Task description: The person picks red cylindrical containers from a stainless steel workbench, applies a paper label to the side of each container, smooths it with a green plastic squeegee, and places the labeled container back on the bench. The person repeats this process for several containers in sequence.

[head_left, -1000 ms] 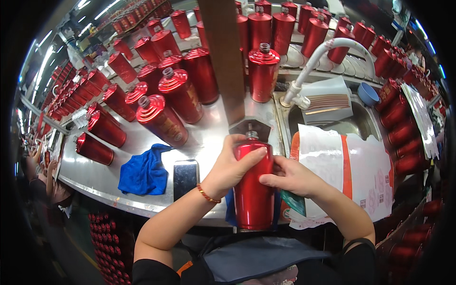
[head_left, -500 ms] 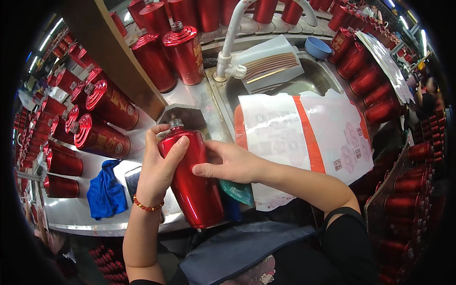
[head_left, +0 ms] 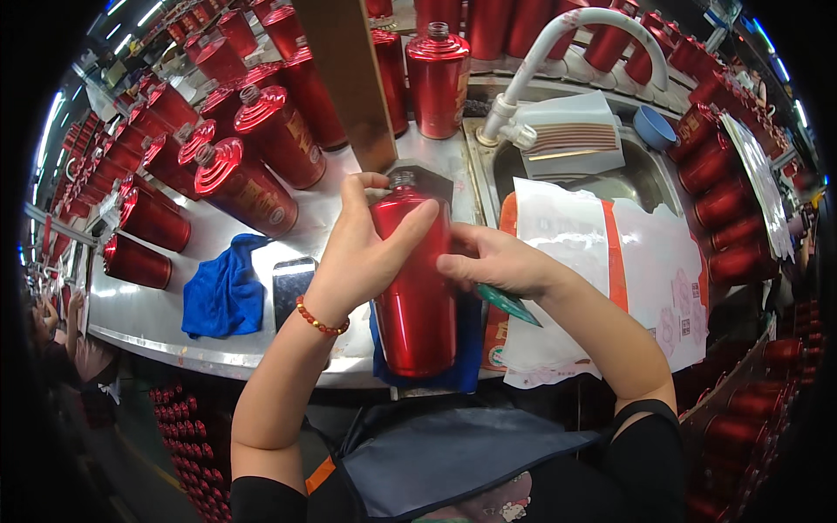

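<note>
A shiny red bottle (head_left: 417, 305) with a clear glass neck is tilted over a folded blue cloth (head_left: 469, 353) at the front edge of the metal counter. My left hand (head_left: 370, 253) is closed round its upper left side, thumb across the shoulder and fingers by the neck. From the right, my right hand (head_left: 506, 261) grips the bottle's side, thumb in front and other fingers partly hidden. A flat green pointed piece (head_left: 510, 304) sticks out beneath that hand; whether the hand holds it, I cannot make out. The bottle's visible front is plain.
White printed sheets (head_left: 558, 253) lie to the right, before the sink (head_left: 641, 179) with its white faucet (head_left: 501, 118). Left are a crumpled blue cloth (head_left: 225, 288), a phone (head_left: 295, 283) and several labelled red bottles (head_left: 248, 196). A brown post (head_left: 353, 87) rises behind my left hand.
The view has swung, so the counter sits further right in it. Both hands keep their grip on the red bottle, whose base now appears over the blue cloth.
</note>
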`<action>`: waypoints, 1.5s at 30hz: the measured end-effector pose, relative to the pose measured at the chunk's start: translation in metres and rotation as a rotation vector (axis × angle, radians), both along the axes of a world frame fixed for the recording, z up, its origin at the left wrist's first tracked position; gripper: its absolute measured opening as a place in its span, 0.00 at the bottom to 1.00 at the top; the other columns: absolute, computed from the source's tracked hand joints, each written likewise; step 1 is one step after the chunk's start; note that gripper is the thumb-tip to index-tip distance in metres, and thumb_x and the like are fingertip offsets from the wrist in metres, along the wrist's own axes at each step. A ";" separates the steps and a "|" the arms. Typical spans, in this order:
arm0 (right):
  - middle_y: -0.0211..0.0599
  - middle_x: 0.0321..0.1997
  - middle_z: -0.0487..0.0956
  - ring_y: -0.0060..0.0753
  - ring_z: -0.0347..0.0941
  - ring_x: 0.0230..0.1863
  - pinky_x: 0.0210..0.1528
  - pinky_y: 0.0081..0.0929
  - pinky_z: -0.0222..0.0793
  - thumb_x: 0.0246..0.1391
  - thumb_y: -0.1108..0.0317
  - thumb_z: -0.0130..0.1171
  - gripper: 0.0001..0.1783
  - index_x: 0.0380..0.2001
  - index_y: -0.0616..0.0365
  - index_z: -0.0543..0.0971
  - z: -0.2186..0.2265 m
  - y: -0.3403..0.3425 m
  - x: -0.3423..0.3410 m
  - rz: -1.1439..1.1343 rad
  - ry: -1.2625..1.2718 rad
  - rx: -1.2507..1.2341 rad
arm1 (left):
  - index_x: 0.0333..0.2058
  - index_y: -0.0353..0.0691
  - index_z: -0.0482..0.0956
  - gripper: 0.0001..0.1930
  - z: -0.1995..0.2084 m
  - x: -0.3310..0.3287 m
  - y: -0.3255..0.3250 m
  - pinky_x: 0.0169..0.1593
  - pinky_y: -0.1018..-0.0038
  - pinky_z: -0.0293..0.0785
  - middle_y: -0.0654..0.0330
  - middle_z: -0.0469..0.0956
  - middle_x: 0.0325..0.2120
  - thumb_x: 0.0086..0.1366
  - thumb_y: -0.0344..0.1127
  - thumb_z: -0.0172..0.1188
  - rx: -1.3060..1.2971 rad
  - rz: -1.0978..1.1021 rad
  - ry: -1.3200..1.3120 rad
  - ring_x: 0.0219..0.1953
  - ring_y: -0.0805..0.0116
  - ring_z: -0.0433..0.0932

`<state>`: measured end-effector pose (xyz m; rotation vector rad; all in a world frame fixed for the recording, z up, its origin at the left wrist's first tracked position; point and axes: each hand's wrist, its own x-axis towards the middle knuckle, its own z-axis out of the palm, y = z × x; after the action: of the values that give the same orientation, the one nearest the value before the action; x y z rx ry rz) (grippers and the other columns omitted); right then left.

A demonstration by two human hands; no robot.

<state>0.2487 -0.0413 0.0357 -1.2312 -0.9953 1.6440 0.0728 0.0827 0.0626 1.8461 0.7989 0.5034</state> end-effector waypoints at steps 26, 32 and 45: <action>0.41 0.43 0.79 0.47 0.80 0.44 0.48 0.40 0.76 0.52 0.57 0.69 0.18 0.44 0.53 0.87 -0.021 -0.093 0.167 -0.387 -1.636 -0.133 | 0.73 0.23 0.41 0.66 -0.076 -0.088 -0.090 0.71 0.53 0.51 0.34 0.52 0.71 0.56 0.70 0.67 0.379 -0.098 -0.044 0.70 0.40 0.57; 0.37 0.42 0.82 0.47 0.80 0.44 0.48 0.41 0.76 0.54 0.60 0.67 0.15 0.43 0.53 0.87 -0.020 -0.092 0.161 -0.436 -1.598 -0.079 | 0.73 0.23 0.41 0.67 -0.078 -0.086 -0.091 0.71 0.54 0.52 0.34 0.53 0.70 0.56 0.71 0.67 0.379 -0.091 -0.064 0.70 0.40 0.57; 0.38 0.36 0.83 0.43 0.80 0.38 0.42 0.37 0.75 0.55 0.65 0.66 0.10 0.39 0.52 0.88 -0.031 -0.086 0.173 -0.502 -1.515 0.040 | 0.73 0.24 0.42 0.66 -0.080 -0.085 -0.091 0.71 0.53 0.52 0.34 0.53 0.69 0.57 0.71 0.66 0.377 -0.070 -0.067 0.70 0.39 0.57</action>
<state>0.4216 -0.1271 0.0044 -2.4593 -1.3048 0.0643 -0.0124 -0.0080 -0.0174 2.1812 0.6215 0.7037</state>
